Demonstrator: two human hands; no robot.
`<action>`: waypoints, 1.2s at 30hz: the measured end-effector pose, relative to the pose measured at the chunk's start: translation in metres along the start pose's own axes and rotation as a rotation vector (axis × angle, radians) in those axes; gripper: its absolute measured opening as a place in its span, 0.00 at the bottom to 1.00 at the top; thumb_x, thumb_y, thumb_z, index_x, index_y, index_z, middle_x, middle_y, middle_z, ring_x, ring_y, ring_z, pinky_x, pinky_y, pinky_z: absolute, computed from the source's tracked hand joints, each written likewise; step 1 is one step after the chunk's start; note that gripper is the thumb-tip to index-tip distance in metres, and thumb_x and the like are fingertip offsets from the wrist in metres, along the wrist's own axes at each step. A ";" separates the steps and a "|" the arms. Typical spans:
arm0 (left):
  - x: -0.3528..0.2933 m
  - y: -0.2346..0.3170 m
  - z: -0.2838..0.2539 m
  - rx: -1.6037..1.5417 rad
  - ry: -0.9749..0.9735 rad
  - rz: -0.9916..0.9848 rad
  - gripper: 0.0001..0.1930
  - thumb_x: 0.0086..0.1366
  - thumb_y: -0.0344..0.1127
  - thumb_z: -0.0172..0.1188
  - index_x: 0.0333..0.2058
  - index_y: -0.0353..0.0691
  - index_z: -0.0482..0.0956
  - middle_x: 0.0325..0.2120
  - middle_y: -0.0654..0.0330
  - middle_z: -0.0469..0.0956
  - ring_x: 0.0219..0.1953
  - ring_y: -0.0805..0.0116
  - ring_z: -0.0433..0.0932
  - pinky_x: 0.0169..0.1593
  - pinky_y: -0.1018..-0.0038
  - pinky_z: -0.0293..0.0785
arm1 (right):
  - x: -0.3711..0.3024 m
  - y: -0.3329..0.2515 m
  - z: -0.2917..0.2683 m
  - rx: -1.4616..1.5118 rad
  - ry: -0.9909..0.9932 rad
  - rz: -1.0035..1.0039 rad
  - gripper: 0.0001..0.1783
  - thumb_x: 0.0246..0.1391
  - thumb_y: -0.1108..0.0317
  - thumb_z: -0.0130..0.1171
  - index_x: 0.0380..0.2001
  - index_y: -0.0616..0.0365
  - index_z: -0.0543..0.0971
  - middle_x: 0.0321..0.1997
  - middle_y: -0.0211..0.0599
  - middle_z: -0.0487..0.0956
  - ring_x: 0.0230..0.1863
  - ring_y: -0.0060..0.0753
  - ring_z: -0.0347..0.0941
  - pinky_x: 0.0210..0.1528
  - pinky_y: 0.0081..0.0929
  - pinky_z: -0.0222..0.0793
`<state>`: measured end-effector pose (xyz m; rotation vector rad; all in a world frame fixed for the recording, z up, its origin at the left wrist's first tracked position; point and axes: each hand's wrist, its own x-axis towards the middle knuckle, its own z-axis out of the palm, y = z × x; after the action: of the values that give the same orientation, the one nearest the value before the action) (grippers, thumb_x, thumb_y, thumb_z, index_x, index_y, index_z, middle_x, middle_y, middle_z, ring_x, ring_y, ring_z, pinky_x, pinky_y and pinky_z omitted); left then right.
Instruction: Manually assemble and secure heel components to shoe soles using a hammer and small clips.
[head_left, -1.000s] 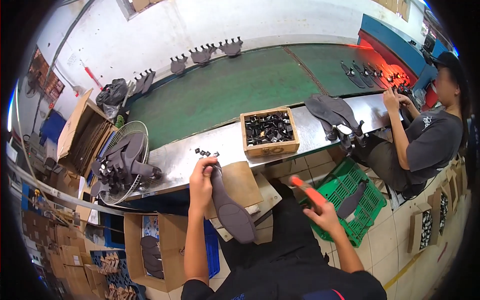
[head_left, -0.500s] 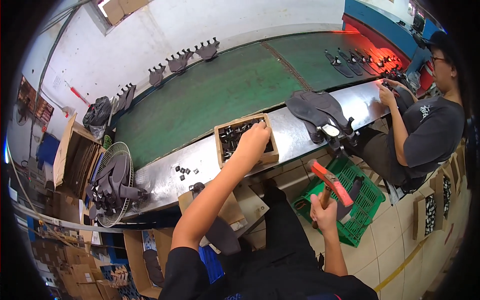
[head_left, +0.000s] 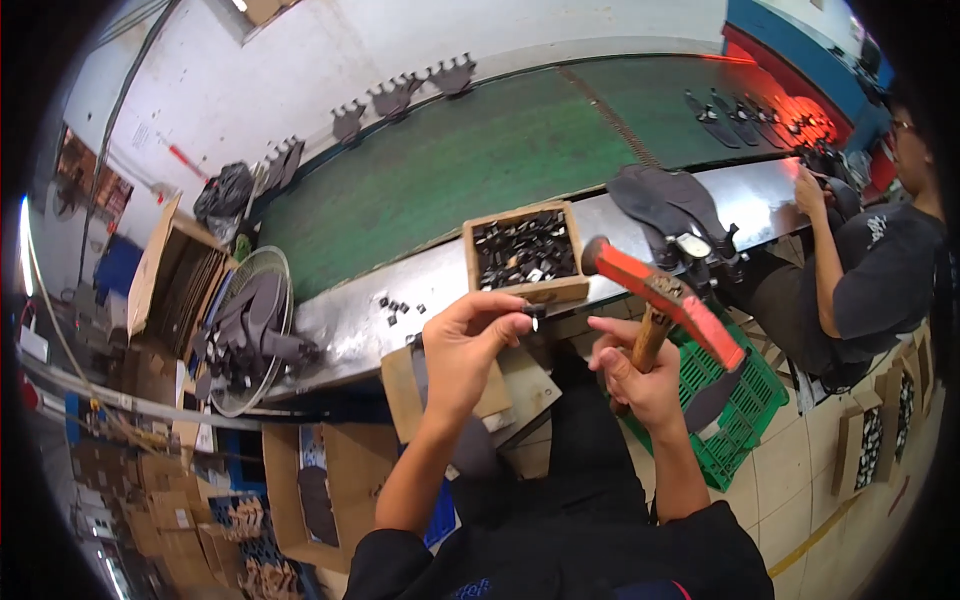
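My left hand (head_left: pixel 470 345) pinches a small dark metal piece (head_left: pixel 533 313) between thumb and fingers, raised over a wooden work block (head_left: pixel 520 385) on my lap. A dark shoe sole (head_left: pixel 470 455) lies under my left forearm. My right hand (head_left: pixel 640 375) grips the wooden handle of a hammer (head_left: pixel 660 300) with a red-orange head, held up beside the left hand. Just beyond both hands stands a wooden box (head_left: pixel 523 250) filled with small dark pieces, on the metal ledge (head_left: pixel 350 320) of the conveyor.
A green conveyor belt (head_left: pixel 480 160) carries dark sole parts. A stack of soles (head_left: pixel 665 205) lies on the ledge to the right. A seated person (head_left: pixel 870 270) works at the right. A green crate (head_left: pixel 745 410), cardboard boxes (head_left: pixel 165 270) and a wire basket of soles (head_left: pixel 245 330) surround me.
My left hand drew back from the wooden box with a small piece pinched in it. My right hand lifted the hammer higher and nearer the left hand.
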<state>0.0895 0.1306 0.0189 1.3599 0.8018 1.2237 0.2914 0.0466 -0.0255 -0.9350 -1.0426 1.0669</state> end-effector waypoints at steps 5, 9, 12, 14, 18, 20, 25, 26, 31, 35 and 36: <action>-0.052 0.026 -0.031 0.137 0.028 0.220 0.09 0.56 0.17 0.67 0.36 0.31 0.84 0.37 0.55 0.81 0.38 0.70 0.80 0.42 0.76 0.80 | 0.012 -0.025 0.074 0.094 -0.272 -0.022 0.16 0.61 0.69 0.64 0.49 0.66 0.80 0.35 0.35 0.81 0.26 0.15 0.70 0.26 0.14 0.66; -0.068 0.001 -0.072 0.206 0.159 0.373 0.16 0.55 0.26 0.72 0.44 0.34 0.82 0.43 0.54 0.79 0.42 0.67 0.79 0.41 0.72 0.78 | 0.019 -0.015 0.107 0.037 -0.368 0.068 0.11 0.57 0.73 0.67 0.42 0.68 0.82 0.39 0.34 0.82 0.40 0.20 0.78 0.41 0.19 0.76; -0.056 -0.024 -0.114 0.760 0.387 0.273 0.20 0.57 0.33 0.72 0.47 0.36 0.81 0.44 0.51 0.80 0.42 0.64 0.81 0.42 0.69 0.78 | 0.034 0.011 0.130 -0.054 -0.369 -0.006 0.09 0.57 0.73 0.65 0.40 0.66 0.81 0.29 0.28 0.78 0.20 0.12 0.68 0.18 0.14 0.58; -0.048 -0.054 -0.138 0.736 0.328 0.206 0.20 0.58 0.35 0.72 0.47 0.35 0.81 0.42 0.50 0.81 0.42 0.63 0.82 0.43 0.69 0.78 | 0.050 0.024 0.136 -0.221 -0.414 0.070 0.11 0.56 0.72 0.65 0.41 0.65 0.81 0.27 0.26 0.76 0.19 0.10 0.66 0.18 0.15 0.57; -0.048 -0.092 -0.155 0.429 0.315 0.017 0.19 0.59 0.34 0.71 0.48 0.33 0.81 0.37 0.50 0.85 0.39 0.63 0.85 0.44 0.69 0.78 | 0.073 0.052 0.153 -0.396 -0.472 0.188 0.14 0.53 0.69 0.67 0.41 0.66 0.82 0.29 0.27 0.81 0.27 0.12 0.69 0.30 0.17 0.67; -0.054 -0.089 -0.150 0.415 0.375 0.001 0.17 0.58 0.32 0.71 0.45 0.33 0.82 0.34 0.53 0.86 0.36 0.64 0.85 0.43 0.71 0.79 | 0.079 0.071 0.156 -0.439 -0.480 0.189 0.13 0.53 0.69 0.67 0.40 0.66 0.83 0.27 0.28 0.80 0.27 0.14 0.69 0.30 0.19 0.67; -0.078 -0.072 -0.140 0.456 0.375 -0.073 0.15 0.54 0.29 0.73 0.40 0.32 0.84 0.35 0.53 0.85 0.35 0.67 0.85 0.42 0.73 0.79 | 0.082 0.094 0.158 -0.427 -0.586 0.011 0.13 0.55 0.69 0.66 0.41 0.66 0.82 0.26 0.38 0.80 0.28 0.19 0.73 0.33 0.25 0.71; -0.081 -0.075 -0.141 0.498 0.398 -0.031 0.15 0.54 0.28 0.73 0.40 0.32 0.84 0.35 0.53 0.85 0.35 0.67 0.85 0.42 0.73 0.79 | 0.081 0.092 0.159 -0.512 -0.633 -0.016 0.13 0.54 0.70 0.66 0.41 0.66 0.82 0.26 0.42 0.81 0.29 0.20 0.74 0.34 0.26 0.72; -0.084 -0.079 -0.143 0.439 0.405 -0.054 0.15 0.52 0.26 0.73 0.39 0.31 0.84 0.35 0.53 0.85 0.36 0.65 0.85 0.41 0.73 0.79 | 0.077 0.085 0.163 -0.495 -0.656 -0.175 0.12 0.52 0.72 0.66 0.40 0.64 0.82 0.30 0.46 0.81 0.29 0.32 0.77 0.35 0.28 0.72; -0.085 -0.072 -0.140 0.439 0.403 -0.119 0.14 0.52 0.25 0.72 0.38 0.31 0.84 0.35 0.52 0.84 0.34 0.67 0.84 0.40 0.73 0.78 | 0.075 0.079 0.162 -0.569 -0.715 -0.197 0.11 0.50 0.73 0.67 0.38 0.63 0.81 0.32 0.44 0.80 0.33 0.42 0.78 0.37 0.30 0.73; -0.085 -0.071 -0.140 0.438 0.400 -0.118 0.14 0.52 0.25 0.72 0.38 0.31 0.84 0.35 0.52 0.84 0.34 0.67 0.84 0.40 0.73 0.78 | 0.075 0.078 0.162 -0.571 -0.712 -0.197 0.11 0.50 0.73 0.67 0.38 0.63 0.81 0.32 0.44 0.80 0.33 0.42 0.78 0.37 0.30 0.73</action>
<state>-0.0530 0.1019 -0.0848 1.3994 1.4797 1.2917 0.1293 0.1525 -0.0444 -0.8763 -2.0621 0.9654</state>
